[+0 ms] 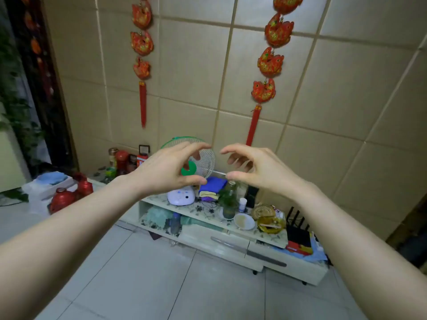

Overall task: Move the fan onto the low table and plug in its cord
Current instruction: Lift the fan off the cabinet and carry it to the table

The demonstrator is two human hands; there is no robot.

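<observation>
Both hands, left [166, 168] and right [256, 168], hover in the air with fingers loosely curled and apart, holding nothing, so nothing of the task looks done: the fan [203, 161] stands at the back of the worktop [265, 236] by the wall, ungripped, and I cannot make out its cord or a socket. Clutter crowds the fan and would likely snag a lift: folded towels [211, 188] just beside it, a white gadget [181, 196] in front, a bottle with a plant [228, 202], dishes [244, 221] and jars [121, 159] nearby.
</observation>
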